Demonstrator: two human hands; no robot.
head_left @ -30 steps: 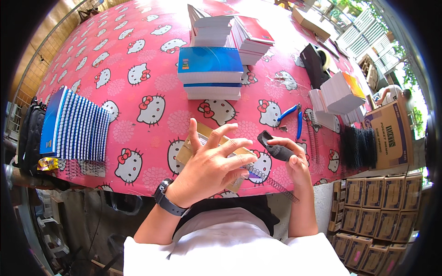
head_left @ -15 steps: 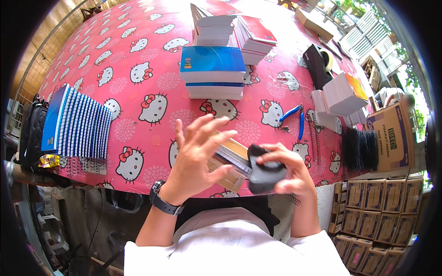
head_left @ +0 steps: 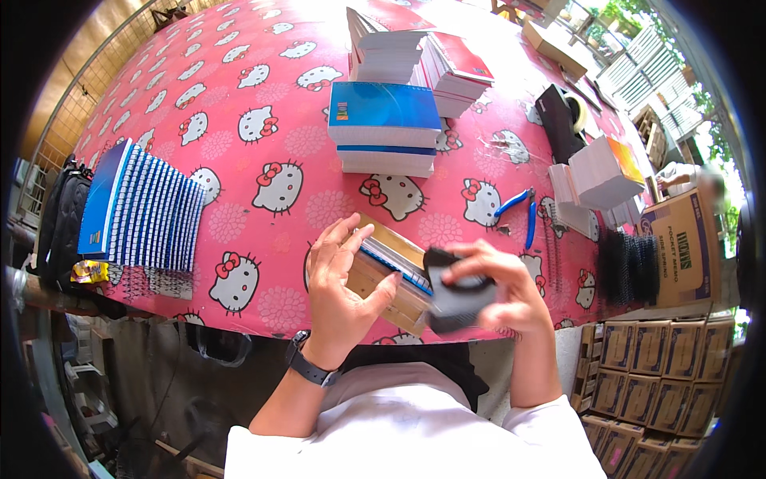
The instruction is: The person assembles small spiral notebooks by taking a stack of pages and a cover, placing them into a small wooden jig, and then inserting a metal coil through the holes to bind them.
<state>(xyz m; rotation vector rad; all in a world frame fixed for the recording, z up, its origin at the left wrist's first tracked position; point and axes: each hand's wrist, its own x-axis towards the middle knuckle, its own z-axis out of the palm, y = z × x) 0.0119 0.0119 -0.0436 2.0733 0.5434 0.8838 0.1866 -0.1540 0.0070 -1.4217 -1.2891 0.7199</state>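
A narrow notebook with a blue edge (head_left: pixel 407 281) lies slanted in a wooden holder (head_left: pixel 375 299) at the near table edge. My left hand (head_left: pixel 339 275) is open over the holder's left end, fingers stretched and the thumb touching the notebook's edge. At the notebook's right end is a dark grey and black block-shaped tool (head_left: pixel 453 302); its exact kind is unclear. My right hand (head_left: pixel 511 291) grips this tool, fingers over its top and thumb low on its right side. The right hand is partly blurred. A thin wire coil (head_left: pixel 504 334) hangs below it.
Blue spiral notebooks (head_left: pixel 144 211) stand stacked at left beside a yellow packet (head_left: pixel 89 272). Ahead are blue-covered pads (head_left: pixel 383 108) and red-covered ones (head_left: pixel 459 64). To the right lie blue-handled pliers (head_left: pixel 531 219), paper stacks (head_left: pixel 602 176), black coils (head_left: pixel 626 263) and a carton (head_left: pixel 682 247).
My left hand has come down from above the holder; its fingers are closer together and its thumb touches the notebook. My right hand stays at the tool. The view has shifted slightly.
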